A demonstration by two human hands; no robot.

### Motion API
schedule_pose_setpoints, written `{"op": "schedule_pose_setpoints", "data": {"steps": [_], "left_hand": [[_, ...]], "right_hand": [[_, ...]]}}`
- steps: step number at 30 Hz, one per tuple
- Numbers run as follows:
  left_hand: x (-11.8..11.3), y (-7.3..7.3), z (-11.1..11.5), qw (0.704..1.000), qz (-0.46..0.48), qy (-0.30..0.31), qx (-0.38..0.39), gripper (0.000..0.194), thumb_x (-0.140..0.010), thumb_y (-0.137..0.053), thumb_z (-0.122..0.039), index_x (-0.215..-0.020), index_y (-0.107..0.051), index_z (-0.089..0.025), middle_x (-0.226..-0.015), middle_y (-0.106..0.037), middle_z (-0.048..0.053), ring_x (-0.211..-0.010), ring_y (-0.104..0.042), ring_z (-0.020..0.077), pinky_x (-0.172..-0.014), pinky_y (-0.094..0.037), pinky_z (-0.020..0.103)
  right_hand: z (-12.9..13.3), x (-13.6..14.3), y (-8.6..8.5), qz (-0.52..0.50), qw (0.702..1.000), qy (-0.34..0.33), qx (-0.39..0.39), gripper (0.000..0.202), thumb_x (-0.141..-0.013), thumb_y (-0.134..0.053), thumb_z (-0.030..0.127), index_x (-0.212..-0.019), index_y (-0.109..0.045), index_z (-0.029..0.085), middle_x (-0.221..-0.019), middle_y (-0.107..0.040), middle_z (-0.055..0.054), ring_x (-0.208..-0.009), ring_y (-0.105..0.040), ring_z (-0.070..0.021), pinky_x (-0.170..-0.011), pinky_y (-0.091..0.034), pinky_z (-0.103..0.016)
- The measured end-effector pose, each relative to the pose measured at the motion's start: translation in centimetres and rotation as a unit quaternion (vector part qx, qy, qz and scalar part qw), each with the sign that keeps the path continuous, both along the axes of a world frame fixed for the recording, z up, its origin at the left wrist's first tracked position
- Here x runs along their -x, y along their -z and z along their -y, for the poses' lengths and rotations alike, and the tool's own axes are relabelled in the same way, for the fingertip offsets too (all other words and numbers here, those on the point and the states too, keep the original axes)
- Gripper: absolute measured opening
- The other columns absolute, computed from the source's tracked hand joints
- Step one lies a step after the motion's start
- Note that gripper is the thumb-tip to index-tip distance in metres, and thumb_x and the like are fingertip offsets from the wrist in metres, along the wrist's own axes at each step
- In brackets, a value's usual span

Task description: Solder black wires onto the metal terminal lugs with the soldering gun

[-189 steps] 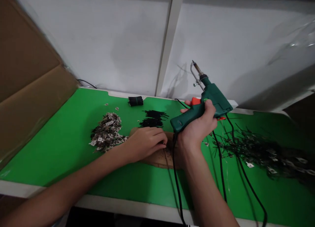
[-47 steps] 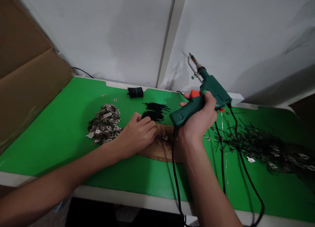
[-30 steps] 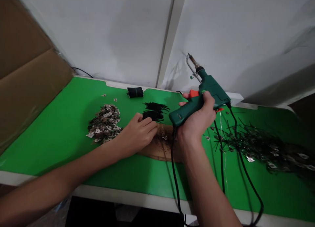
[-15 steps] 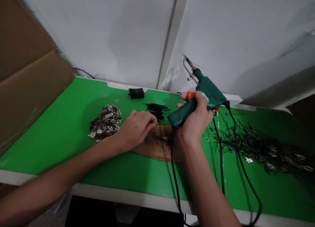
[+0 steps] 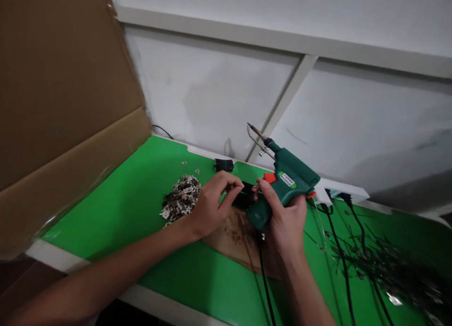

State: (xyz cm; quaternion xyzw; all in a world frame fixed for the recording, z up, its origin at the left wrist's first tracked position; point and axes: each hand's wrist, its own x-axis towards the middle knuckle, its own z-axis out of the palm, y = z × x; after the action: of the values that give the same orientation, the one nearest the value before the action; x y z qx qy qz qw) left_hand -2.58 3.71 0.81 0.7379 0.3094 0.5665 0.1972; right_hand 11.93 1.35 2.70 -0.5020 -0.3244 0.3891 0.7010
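Observation:
My right hand point(image 5: 286, 217) is wrapped round the handle of a green soldering gun point(image 5: 294, 170) with a red trigger, its metal tip pointing up and left toward the wall. My left hand point(image 5: 217, 201) is closed in a pinch, thumb against forefinger, close to the gun's handle. Whatever lies between those fingertips is too small to make out. Just behind the fingers lie loose black wires point(image 5: 243, 199), partly covered. Under both hands is a scorched brown board point(image 5: 231, 243). Left of my left hand sits a heap of small metal tabs point(image 5: 181, 196).
A tied bundle of black wires point(image 5: 223, 165) lies near the wall. At right, wires with metal tabs point(image 5: 399, 269) form a tangled pile, crossed by black cords point(image 5: 344, 269). A white power strip point(image 5: 348, 191) stands behind. Cardboard point(image 5: 70, 104) walls off the left side.
The head view has swung up and left, so the table sits lower and farther right. My hands have come closer together, with the soldering gun still in my right hand.

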Motion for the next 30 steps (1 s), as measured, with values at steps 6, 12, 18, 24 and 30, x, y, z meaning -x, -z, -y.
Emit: {"op": "schedule_pose_setpoints", "data": {"steps": [6,12,18,24,30], "left_hand": [[0.26,0.13,-0.26,1.000,-0.002,-0.016,-0.016,0.011,-0.104,-0.049,-0.020,-0.098,-0.058,-0.019,-0.092,-0.066,0.003,-0.086,-0.061,0.0144,-0.075,-0.049,0.027],[0.30,0.22,-0.28,1.000,-0.021,-0.009,-0.017,0.013,-0.104,-0.048,-0.020,-0.099,-0.059,-0.019,-0.093,-0.067,0.004,-0.088,-0.063,0.0157,-0.076,-0.052,0.029],[0.14,0.39,-0.08,1.000,-0.020,0.008,-0.022,0.010,-0.102,-0.052,-0.014,-0.099,-0.060,-0.018,-0.094,-0.067,0.004,-0.091,-0.063,0.0149,-0.079,-0.051,0.026],[0.07,0.60,0.13,0.999,-0.053,0.000,0.012,0.009,-0.100,-0.054,-0.018,-0.104,-0.062,-0.018,-0.095,-0.068,0.004,-0.088,-0.063,0.0155,-0.080,-0.052,0.028],[0.24,0.64,-0.27,0.998,-0.058,-0.010,0.026,0.008,-0.099,-0.059,-0.021,-0.097,-0.066,-0.019,-0.089,-0.069,0.002,-0.084,-0.064,0.0156,-0.078,-0.053,0.029]], "right_hand": [[0.47,0.86,-0.24,0.042,0.999,0.024,-0.017,0.047,-0.063,-0.093,0.033,-0.101,-0.070,0.018,-0.097,-0.076,-0.006,-0.077,-0.072,-0.0178,-0.073,-0.061,-0.030],[0.40,1.11,-0.06,0.032,0.999,0.035,-0.012,0.051,-0.060,-0.095,0.030,-0.103,-0.070,0.019,-0.100,-0.077,-0.005,-0.085,-0.073,-0.0180,-0.078,-0.061,-0.029],[0.19,0.61,0.34,0.007,1.000,0.011,0.004,0.052,-0.061,-0.094,0.031,-0.104,-0.069,0.018,-0.096,-0.076,-0.004,-0.080,-0.072,-0.0163,-0.075,-0.059,-0.028],[0.09,0.37,0.02,0.012,1.000,0.007,0.026,0.053,-0.059,-0.094,0.033,-0.102,-0.068,0.016,-0.096,-0.076,-0.007,-0.082,-0.072,-0.0191,-0.076,-0.059,-0.032],[0.43,0.99,0.37,0.006,0.999,-0.005,0.031,0.053,-0.058,-0.093,0.033,-0.101,-0.066,0.017,-0.094,-0.076,-0.007,-0.080,-0.072,-0.0190,-0.075,-0.059,-0.031]]}}
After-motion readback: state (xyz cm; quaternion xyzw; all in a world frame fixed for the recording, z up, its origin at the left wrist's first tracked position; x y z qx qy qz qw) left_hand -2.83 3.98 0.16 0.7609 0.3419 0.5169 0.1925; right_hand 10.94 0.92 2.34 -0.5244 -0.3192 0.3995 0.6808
